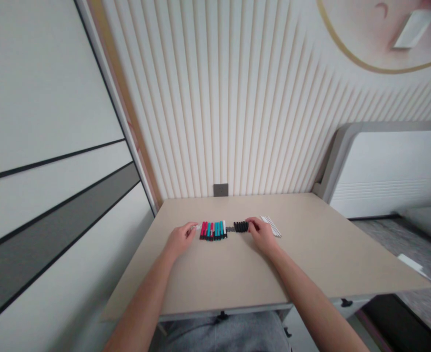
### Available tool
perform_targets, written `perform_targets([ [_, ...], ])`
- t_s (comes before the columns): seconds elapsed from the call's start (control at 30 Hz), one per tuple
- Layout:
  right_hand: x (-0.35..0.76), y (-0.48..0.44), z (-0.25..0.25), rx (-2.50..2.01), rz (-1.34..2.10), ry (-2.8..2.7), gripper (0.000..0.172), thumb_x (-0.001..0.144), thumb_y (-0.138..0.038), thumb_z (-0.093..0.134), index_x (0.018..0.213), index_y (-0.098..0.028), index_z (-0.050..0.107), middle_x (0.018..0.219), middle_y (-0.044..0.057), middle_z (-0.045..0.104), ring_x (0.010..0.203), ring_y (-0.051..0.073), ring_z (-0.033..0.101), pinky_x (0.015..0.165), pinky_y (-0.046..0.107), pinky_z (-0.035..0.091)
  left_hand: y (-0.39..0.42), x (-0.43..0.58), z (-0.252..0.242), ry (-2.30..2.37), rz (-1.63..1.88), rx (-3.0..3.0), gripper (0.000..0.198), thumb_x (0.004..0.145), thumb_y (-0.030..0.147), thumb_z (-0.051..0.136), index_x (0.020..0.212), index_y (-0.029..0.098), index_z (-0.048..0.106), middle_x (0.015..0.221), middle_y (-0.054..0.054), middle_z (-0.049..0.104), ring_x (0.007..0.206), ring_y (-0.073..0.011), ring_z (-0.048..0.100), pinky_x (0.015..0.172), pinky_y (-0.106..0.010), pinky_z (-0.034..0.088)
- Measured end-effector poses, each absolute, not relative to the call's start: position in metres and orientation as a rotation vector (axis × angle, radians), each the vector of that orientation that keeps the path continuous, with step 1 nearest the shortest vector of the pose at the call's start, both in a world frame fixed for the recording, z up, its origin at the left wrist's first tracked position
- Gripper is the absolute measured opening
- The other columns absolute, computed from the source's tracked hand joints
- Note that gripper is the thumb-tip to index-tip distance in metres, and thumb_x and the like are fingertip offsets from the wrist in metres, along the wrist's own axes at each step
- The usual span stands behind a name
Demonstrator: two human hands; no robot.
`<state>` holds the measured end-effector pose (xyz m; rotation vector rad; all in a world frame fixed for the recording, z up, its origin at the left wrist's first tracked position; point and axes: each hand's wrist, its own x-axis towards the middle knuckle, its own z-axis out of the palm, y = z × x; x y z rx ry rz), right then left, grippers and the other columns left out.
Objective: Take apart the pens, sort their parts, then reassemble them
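A row of several red and teal markers (pixel 212 230) lies side by side near the far middle of the beige table (pixel 237 274). My left hand (pixel 181 239) rests at the row's left end, fingers curled on a white pen (pixel 197 227). A cluster of black pens (pixel 241 226) lies to the right of the row. My right hand (pixel 261 233) is closed at the right edge of that black cluster, touching it. A few white sticks (pixel 272 226) lie just beyond my right hand.
A grey wall socket (pixel 220 189) sits on the ribbed wall behind the table. A grey-white bed headboard (pixel 384 166) stands to the right, a wardrobe panel (pixel 47 171) to the left. A white cable (pixel 420 271) runs past the table's right corner.
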<state>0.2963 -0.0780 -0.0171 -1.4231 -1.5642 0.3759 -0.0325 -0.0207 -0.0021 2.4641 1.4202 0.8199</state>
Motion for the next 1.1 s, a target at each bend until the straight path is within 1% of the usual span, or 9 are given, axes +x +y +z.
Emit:
perform_targets([
  [0.1, 0.2959, -0.0791, -0.0165, -1.419, 0.392, -1.614, 0.030, 0.085, -0.030, 0.043, 0.094, -0.019, 0.069, 0.064, 0.001, 0.065, 0.055, 0.017, 0.055, 0.053, 0.026, 0.037, -0.0216, -0.0308, -0.0017, 1.412, 0.706, 2.559, 0.032, 0.090, 0.036, 0.050, 0.114, 0.022, 0.066, 0.069, -0.001, 0.067, 0.064, -0.0167, 0.060, 0.061, -0.024, 0.040],
  [0.2, 0.2956, -0.0801, -0.0156, -1.430, 0.394, -1.628, 0.030, 0.085, -0.030, 0.043, 0.095, -0.019, 0.070, 0.063, 0.001, 0.064, 0.053, 0.016, 0.053, 0.052, 0.026, 0.036, -0.0235, -0.0282, -0.0005, 1.381, 0.599, 2.652, 0.033, 0.088, 0.040, 0.054, 0.115, 0.026, 0.067, 0.075, -0.002, 0.069, 0.072, -0.0201, 0.064, 0.065, -0.026, 0.042],
  [0.3, 0.2951, -0.0805, -0.0151, -1.428, 0.403, -1.640, 0.031, 0.085, -0.030, 0.043, 0.097, -0.020, 0.070, 0.066, 0.001, 0.065, 0.053, 0.016, 0.053, 0.052, 0.026, 0.035, -0.0255, -0.0263, 0.0007, 1.342, 0.556, 2.684, 0.031, 0.086, 0.042, 0.057, 0.114, 0.031, 0.067, 0.072, -0.001, 0.068, 0.069, -0.0205, 0.063, 0.064, -0.026, 0.042],
  [0.47, 0.2947, -0.0802, -0.0156, -1.419, 0.418, -1.662, 0.032, 0.086, -0.031, 0.043, 0.098, -0.020, 0.070, 0.066, 0.001, 0.066, 0.052, 0.015, 0.053, 0.052, 0.026, 0.036, -0.0268, -0.0253, 0.0007, 1.278, 0.588, 2.666, 0.029, 0.082, 0.036, 0.061, 0.109, 0.031, 0.069, 0.070, 0.000, 0.065, 0.069, -0.0200, 0.062, 0.067, -0.026, 0.044],
  [0.6, 0.2942, -0.0808, -0.0154, -1.420, 0.420, -1.684, 0.032, 0.086, -0.030, 0.043, 0.098, -0.020, 0.070, 0.065, 0.001, 0.065, 0.051, 0.015, 0.052, 0.051, 0.025, 0.036, -0.0263, -0.0256, -0.0003, 1.265, 0.573, 2.662, 0.029, 0.083, 0.034, 0.061, 0.111, 0.030, 0.068, 0.076, -0.001, 0.066, 0.074, -0.0201, 0.062, 0.071, -0.026, 0.045],
  [0.7, 0.2938, -0.0811, -0.0149, -1.429, 0.424, -1.692, 0.031, 0.087, -0.030, 0.043, 0.098, -0.020, 0.069, 0.065, 0.001, 0.066, 0.051, 0.015, 0.052, 0.052, 0.025, 0.036, -0.0259, -0.0263, -0.0009, 1.231, 0.575, 2.671, 0.031, 0.085, 0.032, 0.059, 0.115, 0.030, 0.066, 0.084, -0.002, 0.067, 0.079, -0.0202, 0.063, 0.073, -0.026, 0.046],
  [0.87, 0.2938, -0.0806, -0.0149, -1.440, 0.407, -1.717, 0.031, 0.086, -0.030, 0.043, 0.098, -0.020, 0.070, 0.068, 0.001, 0.068, 0.054, 0.016, 0.055, 0.053, 0.025, 0.038, -0.0259, -0.0268, -0.0020, 1.179, 0.625, 2.648, 0.028, 0.088, 0.033, 0.057, 0.114, 0.029, 0.067, 0.099, -0.004, 0.068, 0.089, -0.0199, 0.064, 0.079, -0.027, 0.049],
  [1.1, 0.2930, -0.0829, -0.0131, -1.433, 0.416, -1.739, 0.031, 0.086, -0.027, 0.043, 0.099, -0.020, 0.070, 0.066, 0.001, 0.067, 0.052, 0.015, 0.054, 0.054, 0.026, 0.039, -0.0224, -0.0295, -0.0051, 1.193, 0.662, 2.677, 0.027, 0.092, 0.033, 0.051, 0.111, 0.028, 0.069, 0.106, -0.005, 0.071, 0.096, -0.0219, 0.066, 0.087, -0.033, 0.049],
])
